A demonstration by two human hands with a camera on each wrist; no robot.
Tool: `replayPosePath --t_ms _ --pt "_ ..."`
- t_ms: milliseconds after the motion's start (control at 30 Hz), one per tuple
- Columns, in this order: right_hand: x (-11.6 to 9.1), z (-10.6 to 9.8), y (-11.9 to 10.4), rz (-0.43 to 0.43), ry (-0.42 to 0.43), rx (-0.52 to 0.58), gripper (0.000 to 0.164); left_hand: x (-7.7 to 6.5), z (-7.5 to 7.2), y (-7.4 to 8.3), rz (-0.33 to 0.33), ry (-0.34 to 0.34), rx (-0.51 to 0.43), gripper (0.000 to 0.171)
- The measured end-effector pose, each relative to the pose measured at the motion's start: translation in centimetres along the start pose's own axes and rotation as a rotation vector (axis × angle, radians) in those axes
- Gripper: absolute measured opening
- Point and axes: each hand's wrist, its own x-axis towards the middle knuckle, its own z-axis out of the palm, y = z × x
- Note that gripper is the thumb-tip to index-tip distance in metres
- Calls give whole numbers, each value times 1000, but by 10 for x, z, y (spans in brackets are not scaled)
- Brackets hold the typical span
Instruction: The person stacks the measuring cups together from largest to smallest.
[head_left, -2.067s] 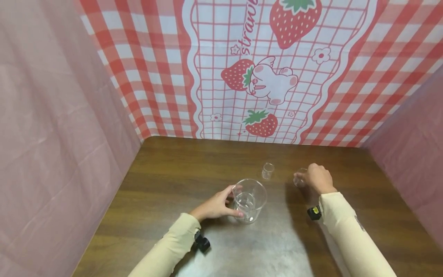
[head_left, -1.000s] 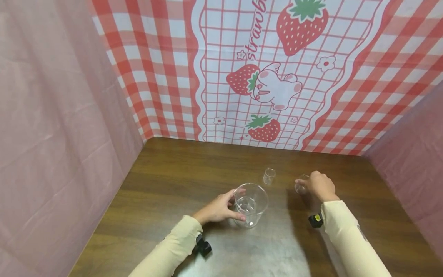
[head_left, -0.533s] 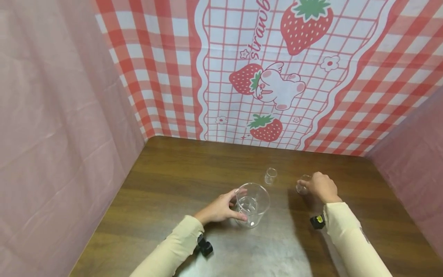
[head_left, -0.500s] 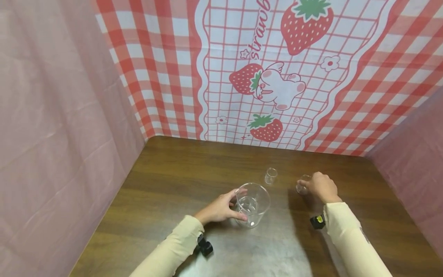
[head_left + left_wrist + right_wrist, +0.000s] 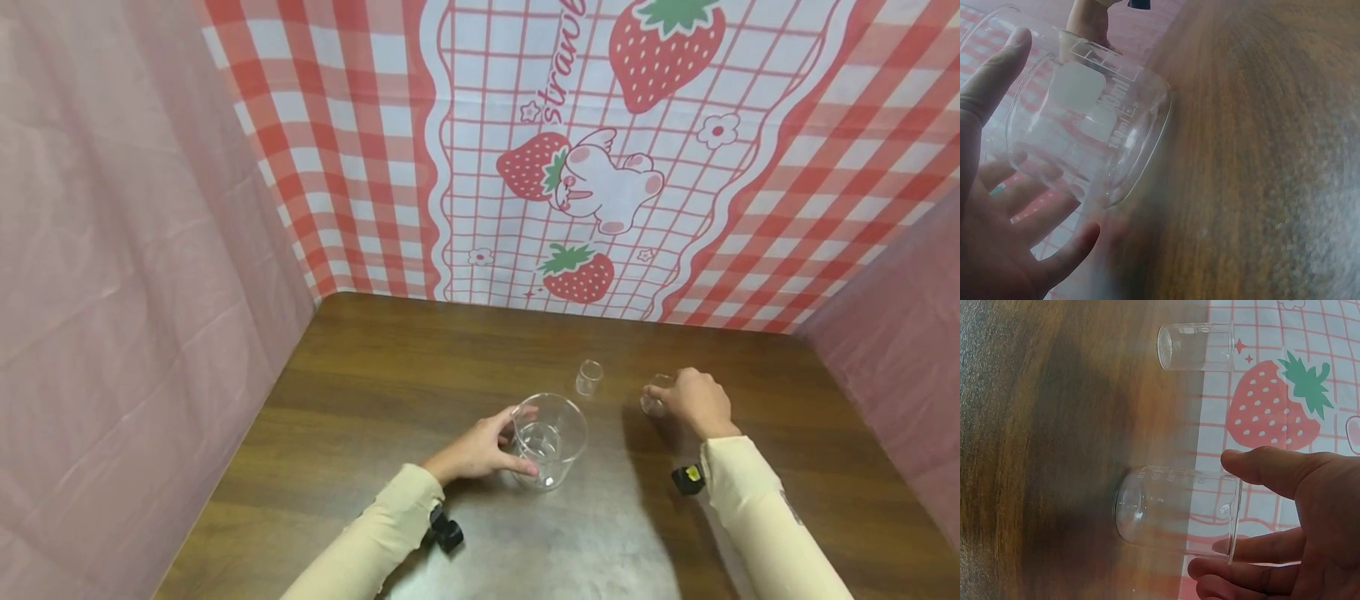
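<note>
My left hand (image 5: 480, 448) curves round the near-left side of a large clear glass beaker (image 5: 576, 429), thumb in front and fingers behind. Inside that beaker stands a smaller glass beaker (image 5: 542, 443); white ml markings show through the glass in the left wrist view. Farther right, my right hand (image 5: 697, 403) pinches the rim of a small glass beaker (image 5: 1175, 512) between thumb and fingers. That beaker is upright, with its base close to the wooden tabletop. Between the two hands and farther back stands the smallest beaker (image 5: 588, 379), untouched.
The brown wooden table (image 5: 360, 367) meets a red-and-white strawberry cloth (image 5: 480, 167) at its back edge. Pink curtains flank it, one at left (image 5: 135, 292) and one at right (image 5: 892, 333). A black wrist camera (image 5: 447, 531) sits at the left cuff.
The head view has shifted slightly, so everything lies a little farther right in it than two seconds ago. Hands and beakers keep nearly the same places on the table.
</note>
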Motion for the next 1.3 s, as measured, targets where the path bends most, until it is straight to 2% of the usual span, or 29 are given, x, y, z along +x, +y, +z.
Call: replayPosePath --t_ms 433,900,1133,1300 --pt "-3 -2 -3 2 15 2 61 0 0 1 -6 12 -35 86" --pt "-4 -7 -7 -50 64 11 63 0 -2 2 -2 7 -36 86" --pt "-7 -9 -14 -82 116 13 59 0 -2 3 2 5 -41 87" --pt "-9 -10 -17 -90 122 16 58 -1 -2 3 4 2 -42 87"
